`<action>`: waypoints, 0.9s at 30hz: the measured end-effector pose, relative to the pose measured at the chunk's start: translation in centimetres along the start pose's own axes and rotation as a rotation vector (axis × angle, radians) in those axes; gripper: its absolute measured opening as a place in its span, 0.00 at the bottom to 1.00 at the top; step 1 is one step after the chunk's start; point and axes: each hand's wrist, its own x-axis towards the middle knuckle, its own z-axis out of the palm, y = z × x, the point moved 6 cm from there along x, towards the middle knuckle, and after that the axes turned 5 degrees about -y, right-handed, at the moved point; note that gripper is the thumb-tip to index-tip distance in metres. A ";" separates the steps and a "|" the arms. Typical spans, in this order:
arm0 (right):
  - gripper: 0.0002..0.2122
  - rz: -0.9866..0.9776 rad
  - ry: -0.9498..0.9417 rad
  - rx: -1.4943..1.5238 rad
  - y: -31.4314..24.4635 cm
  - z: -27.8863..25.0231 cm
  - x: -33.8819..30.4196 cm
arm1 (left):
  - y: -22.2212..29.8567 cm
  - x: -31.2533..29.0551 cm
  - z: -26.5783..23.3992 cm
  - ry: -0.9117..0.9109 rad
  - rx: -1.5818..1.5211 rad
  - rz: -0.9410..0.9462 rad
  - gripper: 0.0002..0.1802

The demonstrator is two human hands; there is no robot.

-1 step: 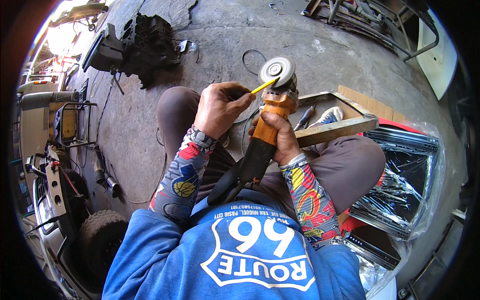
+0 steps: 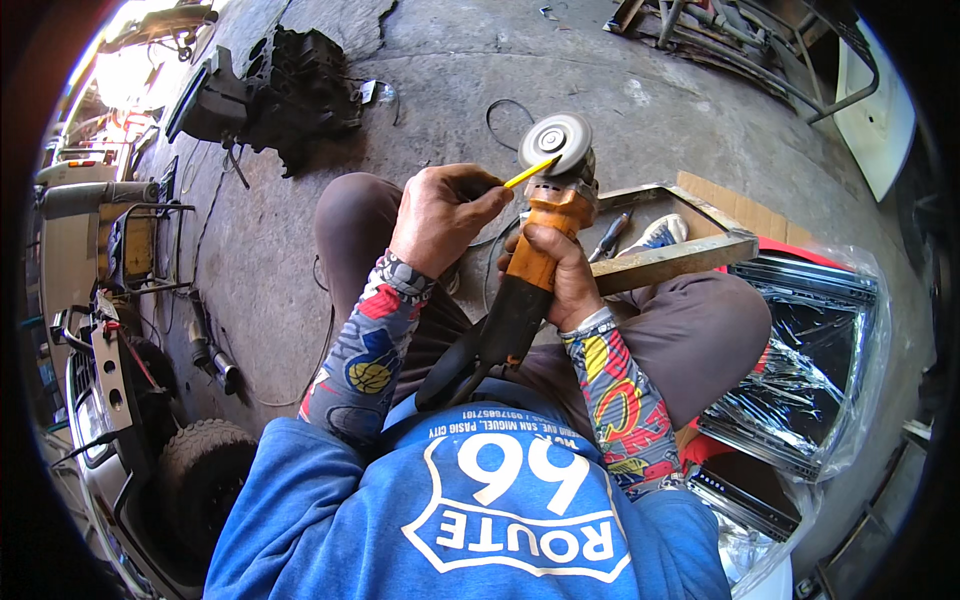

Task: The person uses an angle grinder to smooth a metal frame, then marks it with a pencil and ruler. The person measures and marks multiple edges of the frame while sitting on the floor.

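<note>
My right hand [image 2: 563,272] is wrapped round the orange body of an angle grinder [image 2: 538,258], holding it upright over my lap with the head away from me. A pale round disc [image 2: 553,138] is fitted on that head, its face toward me. Between the fingertips of my left hand [image 2: 445,212] is a thin yellow pencil [image 2: 530,172]. Its dark point reaches the lower part of the disc; whether it touches I cannot tell. The grinder's dark rear end lies against my lap.
A metal frame [image 2: 690,255] stands by my shoe, with a screwdriver [image 2: 612,232] inside it. Plastic-wrapped dark panels [image 2: 800,350] lie at the right. An engine block [image 2: 290,95] sits far left on the concrete floor. A vehicle wheel [image 2: 208,480] is near left.
</note>
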 end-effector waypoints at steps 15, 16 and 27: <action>0.18 -0.009 -0.002 -0.015 -0.5 0.0 0.8 | -0.3 0.6 0.2 0.079 -0.024 -0.014 0.16; 0.18 -0.009 -0.008 -0.010 -0.5 0.1 0.7 | -0.3 0.5 0.2 0.073 -0.011 -0.017 0.16; 0.17 -0.012 -0.015 0.007 -0.4 -0.1 0.9 | 0.0 0.8 0.0 0.082 0.087 0.024 0.16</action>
